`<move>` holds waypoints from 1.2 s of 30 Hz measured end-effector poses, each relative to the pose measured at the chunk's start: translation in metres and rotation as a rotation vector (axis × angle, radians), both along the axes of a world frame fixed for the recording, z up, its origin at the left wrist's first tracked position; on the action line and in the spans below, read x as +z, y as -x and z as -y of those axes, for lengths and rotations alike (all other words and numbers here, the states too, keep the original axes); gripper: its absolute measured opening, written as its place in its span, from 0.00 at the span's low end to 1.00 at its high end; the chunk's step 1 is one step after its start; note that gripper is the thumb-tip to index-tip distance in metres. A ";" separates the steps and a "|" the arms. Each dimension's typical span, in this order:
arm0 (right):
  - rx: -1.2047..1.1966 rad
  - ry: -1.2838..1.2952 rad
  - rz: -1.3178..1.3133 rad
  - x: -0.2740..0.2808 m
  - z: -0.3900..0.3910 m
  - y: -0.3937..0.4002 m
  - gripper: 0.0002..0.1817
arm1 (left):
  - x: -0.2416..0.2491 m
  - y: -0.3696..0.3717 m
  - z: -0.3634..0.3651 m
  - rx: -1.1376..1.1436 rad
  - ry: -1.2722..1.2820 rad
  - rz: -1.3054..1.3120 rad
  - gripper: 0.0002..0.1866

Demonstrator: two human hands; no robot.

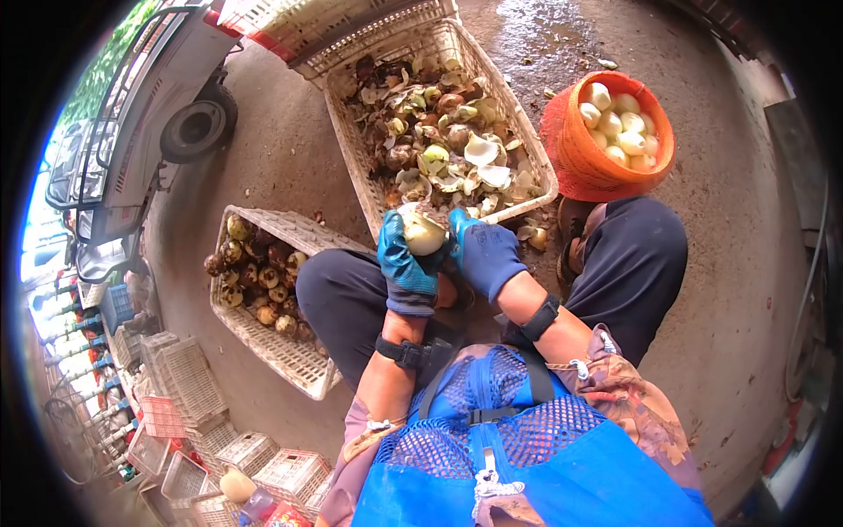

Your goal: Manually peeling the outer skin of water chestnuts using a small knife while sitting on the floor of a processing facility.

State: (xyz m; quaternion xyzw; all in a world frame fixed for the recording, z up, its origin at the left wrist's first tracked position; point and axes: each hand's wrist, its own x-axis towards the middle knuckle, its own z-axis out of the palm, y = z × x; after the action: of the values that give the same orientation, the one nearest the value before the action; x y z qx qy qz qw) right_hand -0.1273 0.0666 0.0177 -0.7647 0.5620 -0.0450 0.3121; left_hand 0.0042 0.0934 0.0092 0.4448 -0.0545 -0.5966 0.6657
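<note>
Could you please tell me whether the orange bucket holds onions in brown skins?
No, the onions visible in the orange bucket are pale and smooth, with no brown skins.

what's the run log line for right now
left hand: holds onion; right hand: beside it; crate: onion skins; orange bucket: peeled onions

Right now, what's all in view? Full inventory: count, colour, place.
Onion in hand: 1, whitish, at left hand
Peelings crate: 1, off-white, ahead of hands
Onion skins: many, brown/green/white, inside it
Tilted crate: 1, off-white, by left knee
Unpeeled onions: many, brown, inside it
Tub: 1, orange, ahead right
Peeled onions: many, whitish, inside it
Vehicle: 1, pale, upper left
Other crates: many, mostly off-white, lower left; rest there unclear
Wristbands: 2, black, one per wrist
Left hand: 1, teal-blue glove, centre
Right hand: 1, blue glove, beside left
</note>
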 end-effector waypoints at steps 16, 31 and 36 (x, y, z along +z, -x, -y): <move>-0.027 0.059 0.062 -0.002 0.008 0.015 0.33 | 0.009 0.004 0.005 -0.238 0.079 0.272 0.18; -0.464 -0.432 1.027 -0.078 0.041 -0.005 0.12 | -0.002 -0.010 0.006 -0.174 0.040 -0.304 0.24; -0.654 -0.532 1.234 -0.047 0.038 -0.002 0.08 | -0.009 -0.010 0.004 -0.222 0.091 -0.375 0.25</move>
State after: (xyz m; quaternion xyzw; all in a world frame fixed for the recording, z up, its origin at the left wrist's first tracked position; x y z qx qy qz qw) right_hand -0.1249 0.0282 -0.0294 -0.2930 0.4752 -0.4189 0.7161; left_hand 0.0139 0.0894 0.0006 0.2869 -0.0052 -0.7356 0.6136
